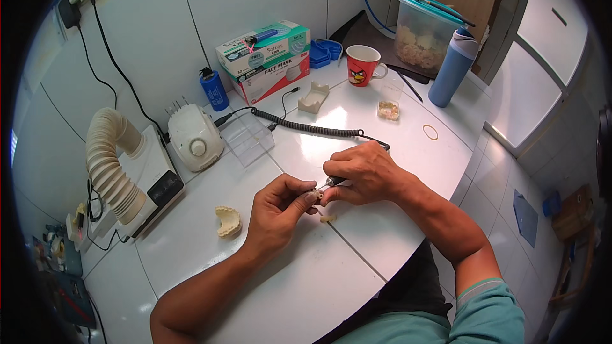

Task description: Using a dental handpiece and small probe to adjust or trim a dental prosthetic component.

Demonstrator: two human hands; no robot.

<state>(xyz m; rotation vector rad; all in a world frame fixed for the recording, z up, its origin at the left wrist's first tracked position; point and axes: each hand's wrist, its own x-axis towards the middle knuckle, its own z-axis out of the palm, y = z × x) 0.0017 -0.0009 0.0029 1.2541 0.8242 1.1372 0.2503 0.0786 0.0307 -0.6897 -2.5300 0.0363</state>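
Between the fingertips of my left hand is a small cream-coloured dental piece; its exact shape is partly hidden by the fingers. My right hand is closed round a black and silver rotary handpiece. The handpiece's thin tip meets or nearly meets the dental piece. A black coiled cord runs from near the right hand back to a white control unit. Just below the hands lies a small yellowish dental piece. A cream dental arch model rests to the left of my left hand.
At left stands a dust extractor with a ribbed hose. A clear plastic box, face mask boxes, a blue bottle and a beige stand are farther back. Right: a red mug, small container, blue tumbler, large tub.
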